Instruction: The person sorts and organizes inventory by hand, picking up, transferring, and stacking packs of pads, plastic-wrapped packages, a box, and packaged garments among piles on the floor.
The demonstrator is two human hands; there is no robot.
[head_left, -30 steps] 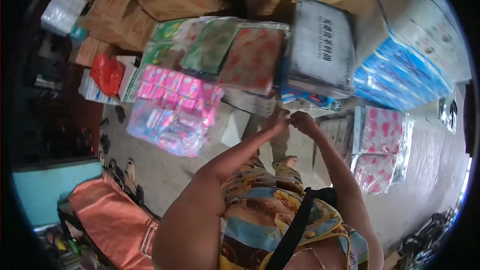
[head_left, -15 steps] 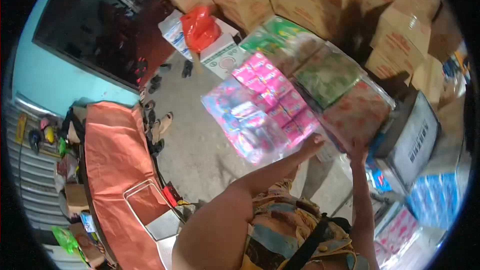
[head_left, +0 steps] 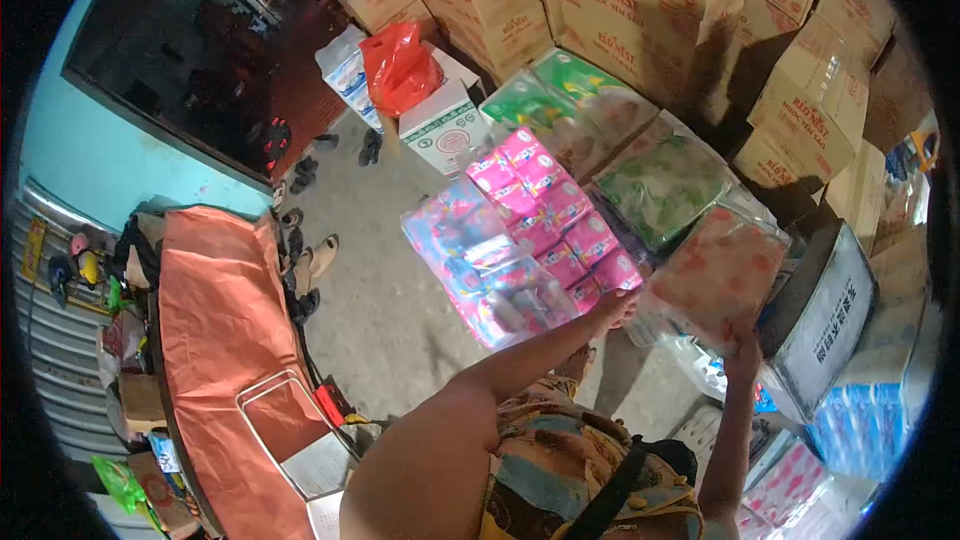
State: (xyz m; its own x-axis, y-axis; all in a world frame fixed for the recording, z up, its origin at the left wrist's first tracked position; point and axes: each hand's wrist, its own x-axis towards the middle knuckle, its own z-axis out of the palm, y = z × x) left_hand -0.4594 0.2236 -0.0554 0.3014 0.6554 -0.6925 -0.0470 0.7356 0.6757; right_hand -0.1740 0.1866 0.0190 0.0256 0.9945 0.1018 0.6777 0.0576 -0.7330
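A flat, clear-wrapped package with a red-and-white pattern [head_left: 715, 265] is tilted up in front of me. My right hand [head_left: 740, 345] is closed on its near edge. At its left corner, my left hand [head_left: 625, 308] has curled fingers against the loose plastic, close beside the pink packs; the fingertips are partly hidden. A similar green-patterned package [head_left: 665, 190] lies just beyond. Left of these sits a bundle of bright pink packs [head_left: 545, 210], joined by blue-and-pink wrapped packs [head_left: 475, 250].
Brown cartons [head_left: 640, 10] are stacked along the back. A white box [head_left: 445, 130] with a red plastic bag [head_left: 400, 65] stands at far left of the packages. A grey-white box [head_left: 825, 315] is at right, blue packs [head_left: 865, 420] below it. An orange sheet [head_left: 230, 320] covers a surface at left.
The red-patterned package has come toward me and tilted up, with my right hand moving nearer on its edge. My left hand stays by its left corner. The view has shifted slightly.
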